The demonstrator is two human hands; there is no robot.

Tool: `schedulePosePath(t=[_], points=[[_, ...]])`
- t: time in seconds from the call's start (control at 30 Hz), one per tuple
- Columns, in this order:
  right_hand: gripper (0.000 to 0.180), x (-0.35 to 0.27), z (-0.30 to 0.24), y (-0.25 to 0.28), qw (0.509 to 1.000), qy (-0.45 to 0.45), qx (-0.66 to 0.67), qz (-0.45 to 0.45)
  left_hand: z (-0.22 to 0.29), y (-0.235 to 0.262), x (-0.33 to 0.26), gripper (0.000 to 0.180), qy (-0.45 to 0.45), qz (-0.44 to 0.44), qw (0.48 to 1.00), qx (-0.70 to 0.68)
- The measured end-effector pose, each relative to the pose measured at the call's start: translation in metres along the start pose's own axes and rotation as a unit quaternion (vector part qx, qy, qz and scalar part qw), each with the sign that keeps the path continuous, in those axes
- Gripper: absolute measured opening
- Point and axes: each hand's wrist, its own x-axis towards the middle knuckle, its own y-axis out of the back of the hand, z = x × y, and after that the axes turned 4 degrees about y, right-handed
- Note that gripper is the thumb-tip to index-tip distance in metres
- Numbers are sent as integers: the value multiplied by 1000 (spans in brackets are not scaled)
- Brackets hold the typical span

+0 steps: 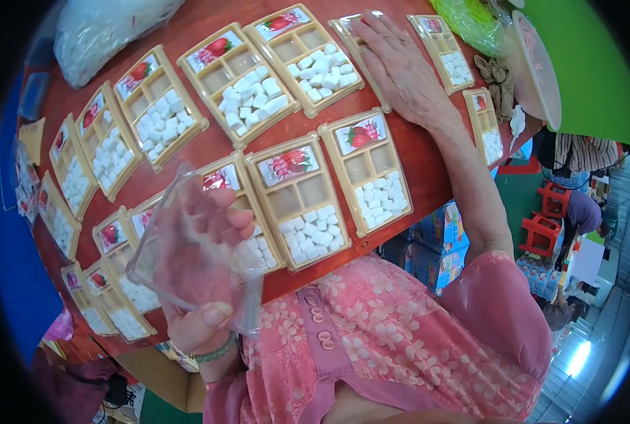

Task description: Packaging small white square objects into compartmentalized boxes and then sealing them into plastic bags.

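Clear plastic lid (181, 240) is sitting in the left hand (202, 283), raised just above the near edge of the red table (428, 166). That hand's fingers (227, 219) are curling over the lid's far side while the thumb is pressing on its near edge, so the hand is grasping it. The lid is see-through, and the trays behind it are showing through it.

The right hand (400, 67) is lying flat at the far side of the table, fingers stretched out and released, palm down on a tray covered with a clear lid (354, 32). Whether it is pressing hard I cannot tell.

Many tan compartment trays (297, 201) are lying in rows across the table, each one carrying white cubes in its large compartment and a small red-printed packet in a smaller one. One such tray (368, 169) is lying toward the table's near edge, just beside the right forearm. A large bag of white pieces (107, 32) is resting at the table's far left corner, and a green plastic bag (470, 21) is lying at its far right corner. A round pale lid (537, 67) is leaning at the table's right edge.
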Motion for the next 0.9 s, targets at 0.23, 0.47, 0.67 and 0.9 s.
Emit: schedulePosePath(t=[0.23, 0.47, 0.67, 0.9], points=[[38, -10, 19, 1, 997, 16, -56, 50, -4, -3, -7, 96, 17, -1, 1000, 14], [38, -12, 5, 24, 997, -65, -43, -2, -9, 6, -9, 97, 28, -50, 998, -18], [59, 7, -49, 31, 999, -6, -6, -54, -9, 11, -12, 97, 10, -54, 998, -17], [73, 14, -52, 6, 991, 54, -18, -121, -6, 9, -9, 103, 20, -41, 998, -44]])
